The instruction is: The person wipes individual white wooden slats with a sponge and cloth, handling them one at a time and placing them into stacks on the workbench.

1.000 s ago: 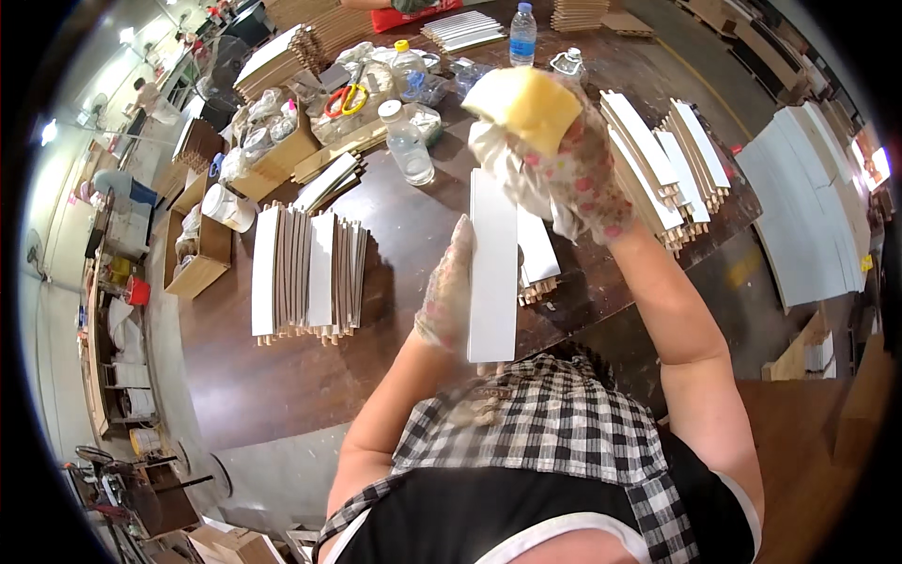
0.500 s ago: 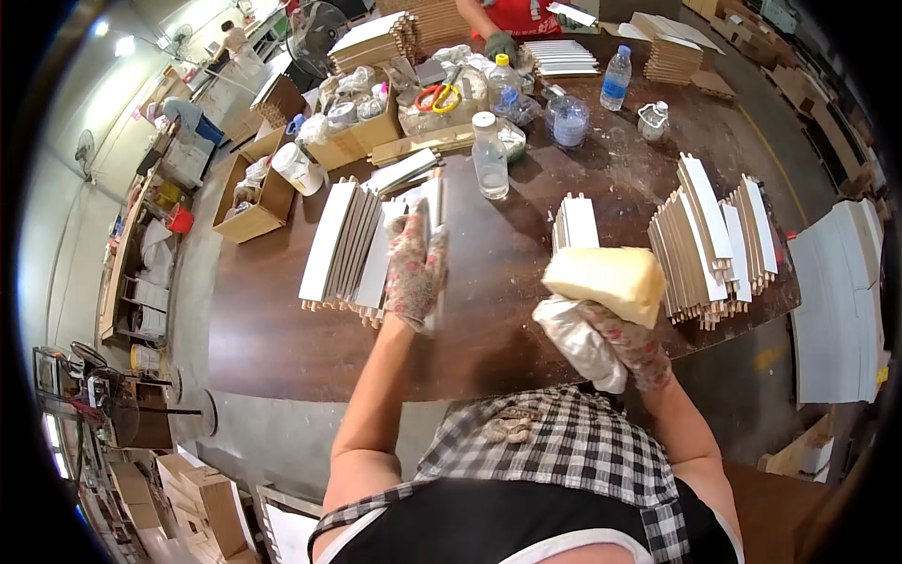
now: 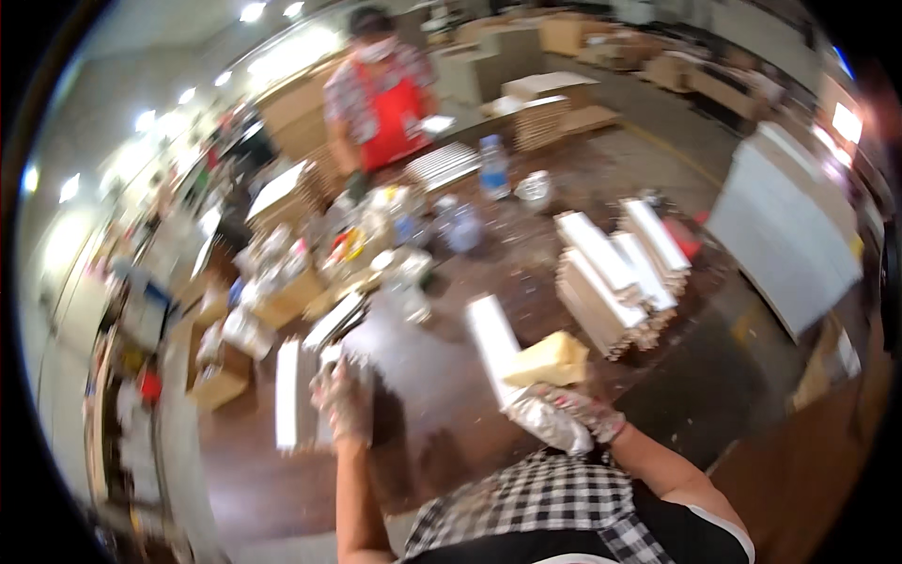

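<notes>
My right hand (image 3: pixel 599 416), in a flowered glove, is closed around a yellow sponge block (image 3: pixel 562 357) and a crumpled white cloth (image 3: pixel 550 425). Just beyond the sponge lies a long white board (image 3: pixel 490 329) on the dark table, its near end partly covered. On the left, my left hand (image 3: pixel 344 404), gloved alike, rests at the right side of a stack of white boards (image 3: pixel 289 399). Motion blur smears its fingers, so whether they grip a board is unclear.
More stacked white boards (image 3: pixel 611 273) stand at the right. Across the far side are a blue-labelled water bottle (image 3: pixel 493 169), a clear jar (image 3: pixel 534 191) and cluttered cartons (image 3: pixel 287 296). A person in a red apron (image 3: pixel 387 117) works behind the table; large white sheets (image 3: pixel 789 226) lean at the right.
My view has swung, bringing the person in the red apron more fully into sight. My left hand has come down against the left stack. My right hand still holds the sponge and cloth.
</notes>
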Action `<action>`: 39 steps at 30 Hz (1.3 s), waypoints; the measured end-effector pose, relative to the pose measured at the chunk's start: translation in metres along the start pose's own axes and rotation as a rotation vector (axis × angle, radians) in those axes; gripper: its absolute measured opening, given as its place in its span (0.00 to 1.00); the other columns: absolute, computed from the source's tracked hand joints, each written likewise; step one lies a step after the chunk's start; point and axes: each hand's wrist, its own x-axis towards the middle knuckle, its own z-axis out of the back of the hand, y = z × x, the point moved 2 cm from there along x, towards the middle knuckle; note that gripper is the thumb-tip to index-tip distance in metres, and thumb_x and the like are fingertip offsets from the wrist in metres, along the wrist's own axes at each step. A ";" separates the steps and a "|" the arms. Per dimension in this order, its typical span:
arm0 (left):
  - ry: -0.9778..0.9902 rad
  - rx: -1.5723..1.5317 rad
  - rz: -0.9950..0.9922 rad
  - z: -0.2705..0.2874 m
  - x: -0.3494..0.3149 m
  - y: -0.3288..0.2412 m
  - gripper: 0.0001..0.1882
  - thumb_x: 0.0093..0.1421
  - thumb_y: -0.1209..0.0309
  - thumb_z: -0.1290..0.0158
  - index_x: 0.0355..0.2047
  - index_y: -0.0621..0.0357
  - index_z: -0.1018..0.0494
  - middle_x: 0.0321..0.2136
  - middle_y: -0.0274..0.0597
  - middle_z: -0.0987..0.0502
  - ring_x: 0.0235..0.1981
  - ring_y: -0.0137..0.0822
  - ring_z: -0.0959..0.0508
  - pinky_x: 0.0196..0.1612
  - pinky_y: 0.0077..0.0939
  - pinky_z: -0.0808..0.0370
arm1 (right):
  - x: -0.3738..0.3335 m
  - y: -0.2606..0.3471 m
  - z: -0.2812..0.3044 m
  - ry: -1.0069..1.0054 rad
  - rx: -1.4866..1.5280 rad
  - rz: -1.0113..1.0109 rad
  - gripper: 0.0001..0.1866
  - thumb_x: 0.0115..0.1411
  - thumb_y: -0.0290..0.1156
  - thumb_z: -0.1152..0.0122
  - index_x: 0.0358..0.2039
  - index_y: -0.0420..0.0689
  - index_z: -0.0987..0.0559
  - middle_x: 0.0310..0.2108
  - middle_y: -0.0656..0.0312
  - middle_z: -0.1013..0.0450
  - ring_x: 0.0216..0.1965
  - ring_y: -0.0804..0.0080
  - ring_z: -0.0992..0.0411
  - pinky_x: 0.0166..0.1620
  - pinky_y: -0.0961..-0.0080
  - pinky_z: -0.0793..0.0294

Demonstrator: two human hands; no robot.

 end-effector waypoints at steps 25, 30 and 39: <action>0.834 -1.430 -0.909 0.057 -0.136 -0.201 0.17 0.53 0.64 0.51 0.41 0.58 0.27 0.31 0.47 0.26 0.33 0.47 0.28 0.38 0.36 0.31 | -0.198 -0.018 0.009 -0.758 -0.112 0.035 0.20 0.50 0.23 0.37 0.45 0.42 0.28 0.40 0.62 0.27 0.42 0.74 0.30 0.46 0.78 0.29; 0.996 -1.715 -0.491 0.052 -0.159 -0.217 0.24 0.58 0.56 0.53 0.45 0.64 0.29 0.23 0.37 0.29 0.27 0.31 0.29 0.31 0.26 0.32 | -0.204 -0.034 0.055 -0.679 0.379 0.184 0.23 0.49 0.21 0.36 0.46 0.38 0.31 0.38 0.58 0.27 0.39 0.72 0.28 0.43 0.80 0.27; 0.650 -1.637 -0.670 0.098 -0.205 -0.409 0.12 0.57 0.81 0.54 0.42 0.65 0.28 0.29 0.43 0.26 0.31 0.34 0.26 0.33 0.23 0.30 | -0.291 -0.026 0.210 -0.908 -0.161 -0.019 0.26 0.50 0.34 0.35 0.48 0.39 0.31 0.39 0.60 0.27 0.42 0.72 0.30 0.47 0.73 0.31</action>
